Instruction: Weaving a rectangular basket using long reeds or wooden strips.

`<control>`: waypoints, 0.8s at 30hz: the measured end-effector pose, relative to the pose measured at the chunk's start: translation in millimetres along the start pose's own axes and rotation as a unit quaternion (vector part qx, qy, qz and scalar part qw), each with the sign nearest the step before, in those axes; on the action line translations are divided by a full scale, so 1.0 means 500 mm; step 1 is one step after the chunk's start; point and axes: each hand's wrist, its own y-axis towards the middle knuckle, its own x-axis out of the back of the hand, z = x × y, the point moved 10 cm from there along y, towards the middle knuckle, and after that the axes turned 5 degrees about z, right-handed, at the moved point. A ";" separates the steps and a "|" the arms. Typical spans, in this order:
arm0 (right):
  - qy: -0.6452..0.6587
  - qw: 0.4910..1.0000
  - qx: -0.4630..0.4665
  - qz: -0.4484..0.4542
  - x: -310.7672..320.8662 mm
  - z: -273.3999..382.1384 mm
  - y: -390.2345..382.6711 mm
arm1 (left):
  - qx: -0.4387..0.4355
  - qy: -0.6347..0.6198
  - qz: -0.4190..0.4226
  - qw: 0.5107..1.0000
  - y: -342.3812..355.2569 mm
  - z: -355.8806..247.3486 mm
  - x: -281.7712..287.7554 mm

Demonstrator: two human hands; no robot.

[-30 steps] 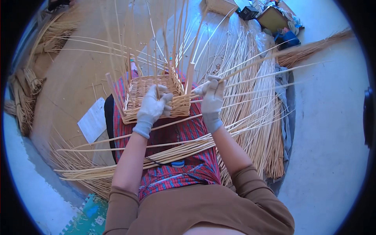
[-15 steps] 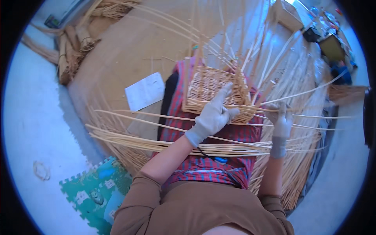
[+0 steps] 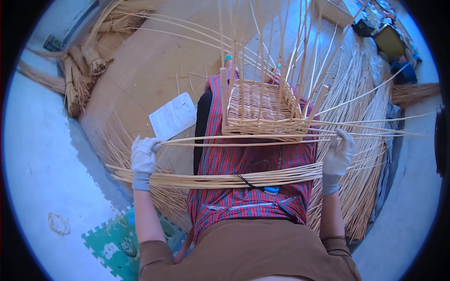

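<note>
A woven wicker basket [image 3: 262, 105] rests on my lap, with tall upright stakes standing around its sides. My left hand [image 3: 143, 158], in a pale glove, pinches the left ends of two long willow rods [image 3: 225, 142] that run along the basket's near side. My right hand [image 3: 337, 159], also gloved, is raised to the right of the basket. Its fingers are apart and loosely curled, and rods cross at them without a clear grip. Between my forearms a bundle of rods [image 3: 215, 181] lies across the checked cloth [image 3: 253, 161] on my lap, with a blue-and-black item [image 3: 270, 190] against it.
Long loose rods [image 3: 361, 187] are heaped on the floor at right. A white sheet [image 3: 173, 116] lies left of the basket. Tied bundles [image 3: 77, 82] sit at far left, and a green foam mat [image 3: 115, 243] at near left. A box [image 3: 335, 12] and clutter stand far right.
My left hand has gone from the basket's front out to the left, onto the rod ends. My right hand stays at the right, slightly lower. The lap bundle now lies straighter.
</note>
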 end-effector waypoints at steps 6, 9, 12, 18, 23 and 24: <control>0.586 0.650 -0.306 0.375 -0.272 0.096 -0.225 | -0.101 -0.223 -0.078 0.966 0.029 -0.198 -0.067; 0.621 0.684 -0.135 0.357 -0.267 0.232 -0.209 | 0.025 -0.325 -0.221 0.919 0.037 -0.189 -0.053; 0.620 0.710 0.017 0.335 -0.225 0.355 -0.169 | 0.121 -0.521 -0.250 0.807 0.051 -0.155 -0.096; 0.439 0.795 0.212 0.361 -0.185 0.470 -0.176 | 0.189 -0.496 -0.080 0.844 0.041 -0.154 -0.176; 0.397 0.746 0.215 0.489 -0.237 0.502 -0.229 | 0.099 -0.406 -0.134 0.898 0.062 -0.155 -0.122; 0.441 0.734 0.157 0.492 -0.237 0.494 -0.225 | 0.097 -0.452 -0.137 0.876 0.070 -0.150 -0.125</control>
